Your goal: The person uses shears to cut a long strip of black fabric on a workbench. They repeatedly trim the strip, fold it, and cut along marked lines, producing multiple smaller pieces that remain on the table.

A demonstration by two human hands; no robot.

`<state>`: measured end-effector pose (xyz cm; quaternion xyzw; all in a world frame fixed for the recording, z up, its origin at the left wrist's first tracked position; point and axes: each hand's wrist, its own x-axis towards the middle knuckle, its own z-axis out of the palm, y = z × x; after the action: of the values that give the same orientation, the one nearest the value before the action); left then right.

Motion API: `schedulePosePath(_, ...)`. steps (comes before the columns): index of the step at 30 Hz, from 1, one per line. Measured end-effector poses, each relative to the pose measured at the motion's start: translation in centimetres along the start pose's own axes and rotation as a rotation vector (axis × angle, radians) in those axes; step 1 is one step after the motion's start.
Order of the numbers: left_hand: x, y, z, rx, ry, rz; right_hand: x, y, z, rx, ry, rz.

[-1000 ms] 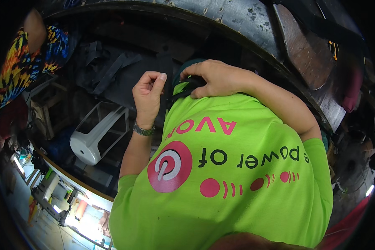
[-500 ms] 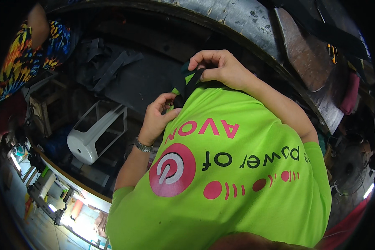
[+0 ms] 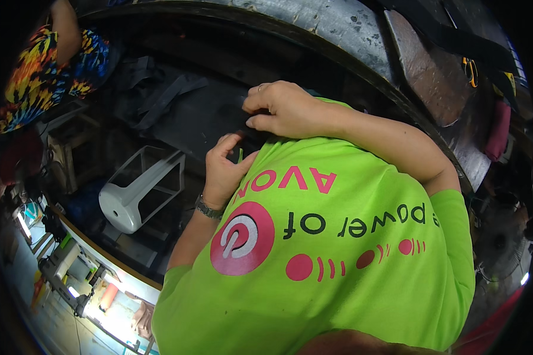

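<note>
Fingers curled, right hand beyond left hand, by shirt; cannot tell if grasping; likely mid-adjustment, next needs steady pinch

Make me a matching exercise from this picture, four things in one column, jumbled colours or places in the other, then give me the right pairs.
Things:
1. left hand
2. stool
3. right hand
4. T-shirt

Descriptions:
A. bright green with pink and dark print
B. higher in the picture of the two hands
C. has a wristband at its wrist
D. pale, towards the picture's left

Pairs: 1-C, 2-D, 3-B, 4-A
</note>
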<state>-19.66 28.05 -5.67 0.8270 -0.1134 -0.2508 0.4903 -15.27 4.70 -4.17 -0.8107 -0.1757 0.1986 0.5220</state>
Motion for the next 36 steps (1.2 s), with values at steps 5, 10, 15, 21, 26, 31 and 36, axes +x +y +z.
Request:
schedulePosePath(5, -0.3, 0.0, 0.1, -0.471, 0.038, -0.207, 0.0, 1.0, 0.1, 0.452, 0.074, 0.34)
schedulePosePath(10, 0.9, 0.0, 1.0, -0.412, -0.033, -0.088, -0.3, 1.1, 0.0, 0.673, 0.092, 0.337)
schedulePosePath(15, 1.9, 0.7, 1.1, -0.51, -0.102, -0.216, -0.9, 0.8, 0.0, 0.615, 0.23, 0.392)
schedulePosePath(21, 2.2, 0.5, -0.7, -0.404, -0.264, -0.045, -0.9, 1.3, -0.8, 0.727, 0.131, 0.343)
schedulePosePath(26, 2.4, -0.3, -0.6, -0.267, -0.152, 0.054, -3.0, 2.0, -3.6, 0.453, -0.132, 0.146)
schedulePosePath(31, 2.3, -0.2, -0.2, -0.419, -0.122, 0.044, -5.4, 0.4, -4.3, 0.229, -0.127, 0.334)
schedulePosePath(36, 2.3, 0.7, -0.9, -0.56, -0.113, -0.214, -6.5, 0.6, -4.5, 0.306, -0.082, 0.36)
